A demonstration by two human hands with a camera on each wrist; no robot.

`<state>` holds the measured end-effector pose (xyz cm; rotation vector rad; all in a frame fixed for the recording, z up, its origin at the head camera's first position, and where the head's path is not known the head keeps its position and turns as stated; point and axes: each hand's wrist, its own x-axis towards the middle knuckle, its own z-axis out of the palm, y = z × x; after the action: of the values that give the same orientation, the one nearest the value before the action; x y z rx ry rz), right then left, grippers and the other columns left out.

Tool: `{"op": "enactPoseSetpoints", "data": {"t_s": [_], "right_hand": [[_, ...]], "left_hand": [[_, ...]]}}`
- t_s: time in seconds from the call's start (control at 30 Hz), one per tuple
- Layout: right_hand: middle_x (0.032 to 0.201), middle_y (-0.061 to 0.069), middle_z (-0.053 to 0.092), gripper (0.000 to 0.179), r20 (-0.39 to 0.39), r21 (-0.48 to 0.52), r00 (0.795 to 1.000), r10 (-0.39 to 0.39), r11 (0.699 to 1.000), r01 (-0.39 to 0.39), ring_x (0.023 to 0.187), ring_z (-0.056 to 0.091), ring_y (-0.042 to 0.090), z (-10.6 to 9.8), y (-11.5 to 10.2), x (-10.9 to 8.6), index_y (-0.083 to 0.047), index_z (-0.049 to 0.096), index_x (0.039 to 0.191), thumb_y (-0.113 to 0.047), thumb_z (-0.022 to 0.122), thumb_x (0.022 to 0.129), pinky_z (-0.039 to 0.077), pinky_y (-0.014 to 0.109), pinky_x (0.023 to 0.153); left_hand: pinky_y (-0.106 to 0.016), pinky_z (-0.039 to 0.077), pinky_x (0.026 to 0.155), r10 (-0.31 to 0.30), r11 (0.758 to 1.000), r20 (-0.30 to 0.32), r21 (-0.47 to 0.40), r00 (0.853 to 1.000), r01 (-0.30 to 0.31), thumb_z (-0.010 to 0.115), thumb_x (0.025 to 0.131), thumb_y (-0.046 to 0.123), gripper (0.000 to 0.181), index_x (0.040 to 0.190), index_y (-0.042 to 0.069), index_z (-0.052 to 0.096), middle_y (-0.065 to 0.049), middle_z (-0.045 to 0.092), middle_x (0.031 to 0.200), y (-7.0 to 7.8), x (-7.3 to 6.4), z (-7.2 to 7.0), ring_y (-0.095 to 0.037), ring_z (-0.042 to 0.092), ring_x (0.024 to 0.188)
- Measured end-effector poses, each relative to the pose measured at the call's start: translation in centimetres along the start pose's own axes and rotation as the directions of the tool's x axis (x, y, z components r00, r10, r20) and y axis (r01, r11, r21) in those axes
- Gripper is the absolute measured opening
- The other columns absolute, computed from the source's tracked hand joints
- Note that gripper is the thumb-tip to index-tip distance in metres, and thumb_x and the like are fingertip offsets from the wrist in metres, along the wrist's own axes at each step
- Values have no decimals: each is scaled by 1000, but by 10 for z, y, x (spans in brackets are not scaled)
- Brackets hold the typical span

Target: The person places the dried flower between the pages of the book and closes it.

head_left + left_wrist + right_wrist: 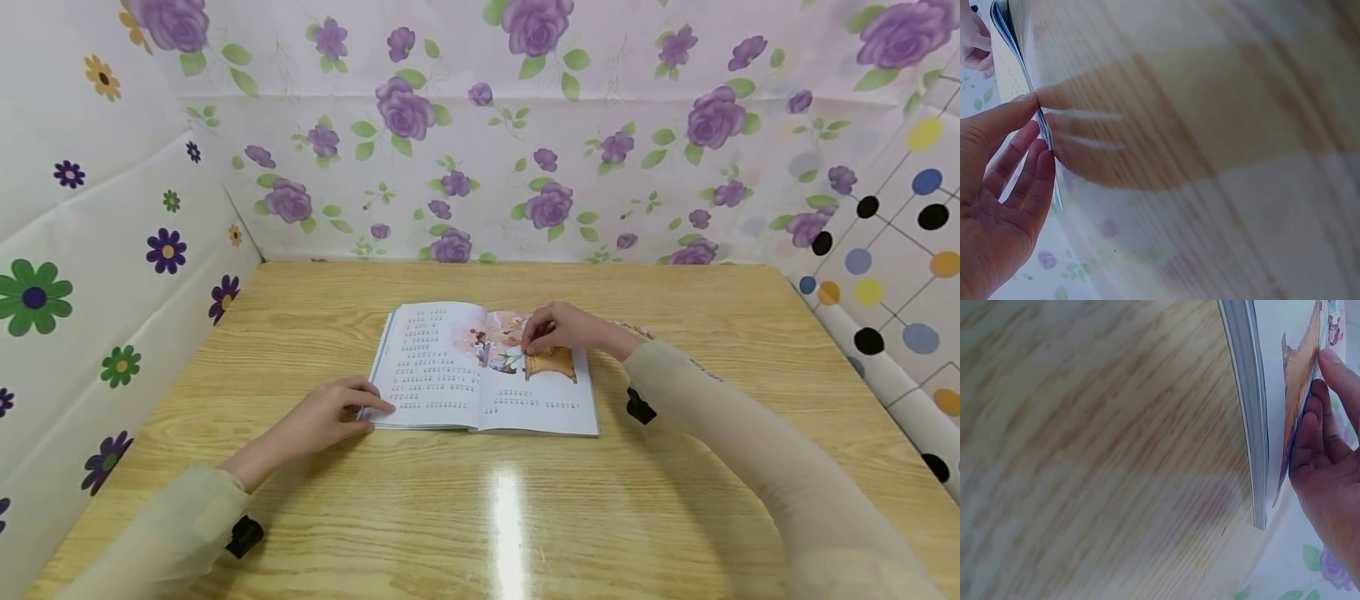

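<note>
An open picture book (438,408) lies on the wooden table, text on its left page and a coloured illustration across the middle and right page. My left hand (330,417) rests at the book's lower left corner, a finger on the page. In the left wrist view, the thumb and fingers of that hand (1007,181) touch the book's edge (1022,62). On the right page, my right hand (566,327) rests over the illustration with loosely bent fingers, covering part of it. The right wrist view has this hand (1329,450) against the page, beside the book's thick edge (1249,412).
The wooden table (420,508) extends around the book, with a bright reflection in front. A purple-flowered sheet (465,150) hangs behind it. A daisy-print sheet (127,275) stands at the left, a dotted one (892,275) at the right. Black wrist devices (245,536) sit under both sleeves.
</note>
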<state>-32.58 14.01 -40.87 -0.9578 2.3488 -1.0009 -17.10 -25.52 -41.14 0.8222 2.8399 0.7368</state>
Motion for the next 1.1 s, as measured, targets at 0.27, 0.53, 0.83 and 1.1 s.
{"op": "enactPoseSetpoints", "data": {"t_s": [0.27, 0.53, 0.83, 1.1], "right_hand": [[100, 10, 73, 7, -2, -1, 1000, -19, 1000, 19, 79, 64, 18, 1, 3, 1, -10, 77, 95, -10, 71, 91, 51, 27, 69], [102, 4, 74, 11, -58, -16, 998, 3, 1000, -4, 86, 65, 16, -2, 0, -3, -14, 76, 102, -15, 71, 91, 53, 29, 76], [126, 8, 65, 27, -180, -61, 983, 31, 997, -42, 104, 62, 26, -26, 0, -15, -14, 69, 122, -21, 66, 96, 57, 39, 81], [145, 13, 52, 53, -124, -136, 990, 68, 987, -85, 130, 47, 33, -42, 10, -30, -9, 53, 141, -18, 70, 92, 42, 57, 105]], "left_hand": [[-23, 47, 64, 0, 1000, 3, -2, 1000, 0, 76, 84, 3, 30, 111, 18, 76, -4, 67, 112, 0, 0, 0, -10, 52, 76], [-23, 47, 65, 5, 1000, 3, -2, 1000, -5, 75, 84, 3, 30, 111, 17, 76, -5, 67, 112, 0, 1, 0, -11, 52, 77], [-23, 47, 65, 9, 1000, 0, 1, 1000, -9, 75, 84, 4, 30, 111, 17, 76, -5, 67, 112, -1, 1, -1, -10, 52, 76], [-23, 47, 65, 14, 1000, -8, 7, 1000, -14, 76, 84, 3, 30, 110, 16, 77, -6, 67, 112, 0, 0, 0, -10, 53, 76]]}}
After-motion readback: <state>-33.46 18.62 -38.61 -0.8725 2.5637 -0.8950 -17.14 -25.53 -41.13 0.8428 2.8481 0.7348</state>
